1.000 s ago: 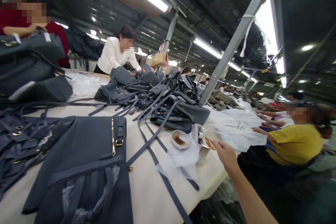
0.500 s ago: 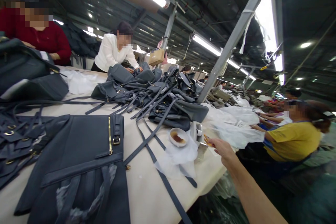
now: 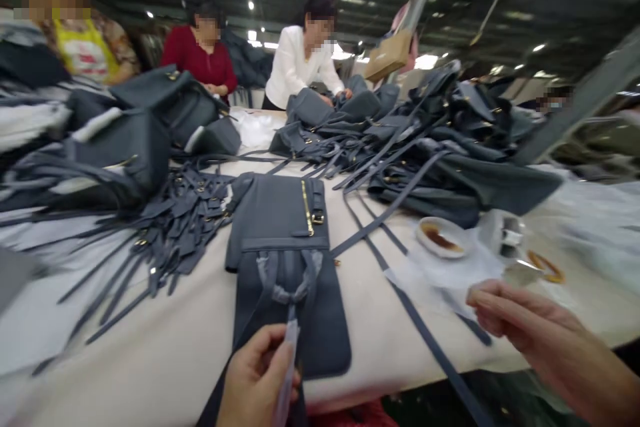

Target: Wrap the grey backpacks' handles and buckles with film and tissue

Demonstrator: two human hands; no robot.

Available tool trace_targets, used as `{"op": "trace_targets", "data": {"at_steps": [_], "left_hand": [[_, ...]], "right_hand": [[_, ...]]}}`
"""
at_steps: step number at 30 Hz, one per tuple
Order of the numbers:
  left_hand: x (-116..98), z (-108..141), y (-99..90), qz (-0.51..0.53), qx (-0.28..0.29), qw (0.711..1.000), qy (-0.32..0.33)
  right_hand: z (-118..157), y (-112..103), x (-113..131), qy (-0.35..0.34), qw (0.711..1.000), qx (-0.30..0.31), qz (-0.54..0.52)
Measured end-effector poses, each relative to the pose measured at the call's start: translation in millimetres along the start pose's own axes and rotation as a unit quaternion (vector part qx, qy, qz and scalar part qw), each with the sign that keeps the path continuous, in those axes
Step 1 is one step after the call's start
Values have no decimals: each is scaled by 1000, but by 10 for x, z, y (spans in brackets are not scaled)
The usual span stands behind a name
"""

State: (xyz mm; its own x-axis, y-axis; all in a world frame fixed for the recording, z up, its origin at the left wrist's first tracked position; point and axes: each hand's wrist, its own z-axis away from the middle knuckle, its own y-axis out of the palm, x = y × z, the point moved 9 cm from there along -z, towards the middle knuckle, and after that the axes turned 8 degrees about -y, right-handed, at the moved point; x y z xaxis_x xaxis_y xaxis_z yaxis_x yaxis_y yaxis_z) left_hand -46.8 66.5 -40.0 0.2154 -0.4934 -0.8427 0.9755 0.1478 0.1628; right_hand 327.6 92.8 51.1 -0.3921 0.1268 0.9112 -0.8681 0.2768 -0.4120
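A dark blue-grey backpack lies on the table in front of me, its gold zip and small buckle facing up and its handle partly wrapped in clear film. My left hand is closed over the lower part of the bag, pinching a narrow whitish strip that lines up with a dark strap. To the right, my right hand hovers above the table edge with thumb and fingers pressed together. Whatever it may hold is too small to see. Just beyond it lie orange-handled scissors, apart from the hand.
A white dish of brown liquid stands on a whitish sheet. Dark bags are heaped behind, with loose straps piled at left. Long straps cross the table. Co-workers stand across it; a metal post slants at right.
The view has swung left. My right hand has let go of the scissors and drawn back from them. My left hand has come into view, holding the whitish strip.
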Motion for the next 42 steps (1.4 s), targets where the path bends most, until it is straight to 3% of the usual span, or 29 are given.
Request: {"op": "trace_targets", "data": {"at_steps": [2, 4, 6, 9, 15, 20, 22, 26, 28, 31, 34, 36, 42], "left_hand": [[-8, 3, 39, -12, 9, 1000, 16], [-12, 14, 59, -13, 9, 999, 42], [-36, 42, 33, -10, -16, 996, 87], [-110, 123, -36, -49, -76, 979, 183], [-216, 260, -65, -149, -117, 928, 322], [-327, 294, 67, -234, -42, 894, 379], [-316, 222, 46, -223, -40, 915, 333], [-25, -1, -33, -34, -2, 995, 96], [109, -26, 0, 67, 39, 997, 2], [180, -12, 48, 146, 87, 983, -64], [191, 1, 37, 169, 91, 978, -80], [173, 12, 26, 153, 85, 982, -74], [30, 33, -11, 91, 66, 993, 34]], "right_hand": [[223, 784, 319, 33, 982, 182, -36], [517, 1477, 621, 29, 944, 320, -78], [710, 1977, 782, 20, 912, 394, -107], [733, 2379, 820, -12, 895, 433, -107], [572, 2520, 709, -67, 900, 430, -9], [515, 2549, 665, -80, 904, 419, 28], [505, 2561, 645, -75, 905, 417, 27], [564, 2572, 565, -34, 905, 423, 1], [640, 2583, 495, 7, 900, 435, -28], [771, 2614, 369, 99, 881, 447, -122], [840, 2645, 293, 152, 863, 436, -203], [847, 2659, 283, 144, 865, 431, -212], [803, 2635, 265, 117, 904, 372, -175]]}}
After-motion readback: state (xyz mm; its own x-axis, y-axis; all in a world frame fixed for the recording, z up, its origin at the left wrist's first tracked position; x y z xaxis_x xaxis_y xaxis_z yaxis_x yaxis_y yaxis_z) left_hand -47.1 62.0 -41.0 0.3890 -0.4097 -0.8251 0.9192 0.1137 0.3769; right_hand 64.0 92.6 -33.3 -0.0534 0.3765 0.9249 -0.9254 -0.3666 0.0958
